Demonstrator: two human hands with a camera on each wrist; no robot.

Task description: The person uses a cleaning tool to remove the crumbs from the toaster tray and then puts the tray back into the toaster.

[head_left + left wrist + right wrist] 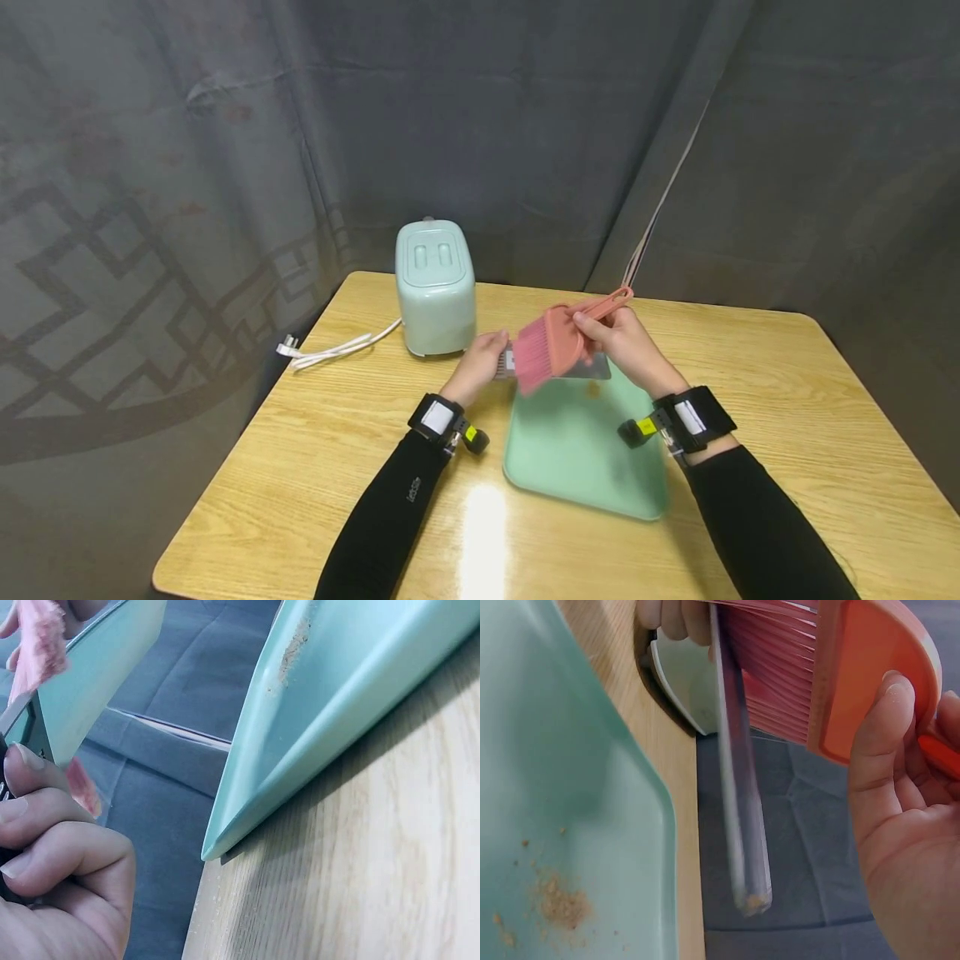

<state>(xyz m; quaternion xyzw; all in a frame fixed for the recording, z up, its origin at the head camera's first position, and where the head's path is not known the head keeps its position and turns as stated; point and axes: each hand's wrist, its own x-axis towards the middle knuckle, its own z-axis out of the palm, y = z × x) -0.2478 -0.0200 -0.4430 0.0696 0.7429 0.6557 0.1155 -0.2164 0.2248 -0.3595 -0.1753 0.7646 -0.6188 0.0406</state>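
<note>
My left hand (480, 364) grips one end of a grey metal crumb tray (597, 368), raised above a mint-green serving tray (585, 450). A coral hand brush (566, 337) with pink bristles (533, 350) is in my right hand (630, 343), its thumb lying on the brush head. In the head view the bristles cross in front of the crumb tray. The right wrist view shows the crumb tray (742, 802) nearly edge-on, with a few crumbs at its far end. Brown crumbs (562, 904) lie on the serving tray.
A pale mint toaster (437, 292) stands at the back of the wooden table (337, 483). Its white cord and plug (300, 354) trail off to the left. Dark grey curtains (487, 125) hang behind the table's far edge.
</note>
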